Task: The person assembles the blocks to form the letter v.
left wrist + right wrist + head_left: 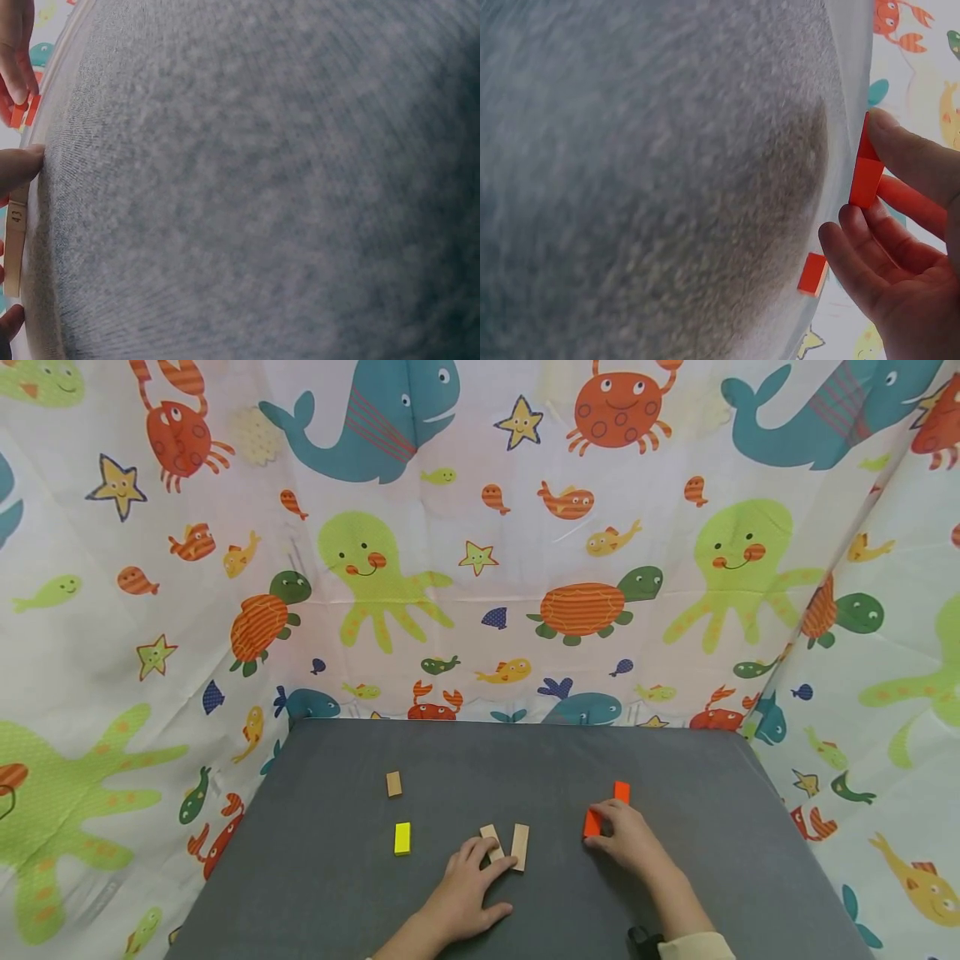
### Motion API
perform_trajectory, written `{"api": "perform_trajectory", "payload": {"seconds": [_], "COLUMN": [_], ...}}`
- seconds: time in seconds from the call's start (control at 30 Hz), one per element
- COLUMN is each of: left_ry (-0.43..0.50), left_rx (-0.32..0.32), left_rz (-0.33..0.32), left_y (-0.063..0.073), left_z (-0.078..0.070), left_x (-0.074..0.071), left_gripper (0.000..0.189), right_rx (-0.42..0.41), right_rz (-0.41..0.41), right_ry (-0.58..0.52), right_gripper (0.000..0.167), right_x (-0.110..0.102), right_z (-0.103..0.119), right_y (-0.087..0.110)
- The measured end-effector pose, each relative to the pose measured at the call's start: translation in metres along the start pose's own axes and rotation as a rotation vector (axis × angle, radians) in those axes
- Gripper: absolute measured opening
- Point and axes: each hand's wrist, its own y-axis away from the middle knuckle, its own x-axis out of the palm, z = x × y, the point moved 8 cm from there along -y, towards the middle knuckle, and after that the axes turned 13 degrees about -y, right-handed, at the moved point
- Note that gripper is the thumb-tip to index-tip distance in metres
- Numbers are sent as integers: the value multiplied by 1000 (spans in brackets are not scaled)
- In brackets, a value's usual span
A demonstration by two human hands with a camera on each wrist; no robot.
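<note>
my grey counter (330,893), sea-creature cloth (450,652) behind: three tan blocks (521,843), two reds (622,791), one yellow (402,839). left hand (468,892) splayed touching tan, right hand (636,842) pinching red.

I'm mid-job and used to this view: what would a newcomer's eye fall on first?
Probably the sea-creature cloth behind the grey table. On the table's right, a red block pinched by the right hand stands out, another red block just beyond. Then the yellow block, left of the left hand.
</note>
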Motion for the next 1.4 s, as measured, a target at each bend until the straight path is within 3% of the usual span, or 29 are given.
{"api": "perform_trajectory", "payload": {"seconds": [0.33, 0.63, 1.0, 1.4], "left_ry": [7, 14, 46, 37], "left_rx": [-8, 10, -14, -6], "left_rz": [22, -10, 30, 13], "left_y": [-1, -2, -1, -1], "left_z": [2, 0, 2, 3], "left_x": [4, 2, 3, 5], "left_gripper": [63, 62, 62, 62], "right_rx": [-35, -21, -30, -47], "right_rz": [0, 10, 7, 3], "right_ry": [-22, -28, -33, -40], "right_gripper": [54, 55, 53, 53], "right_x": [7, 16, 27, 30], "right_z": [9, 13, 24, 28], "right_y": [-1, -5, -9, -11]}}
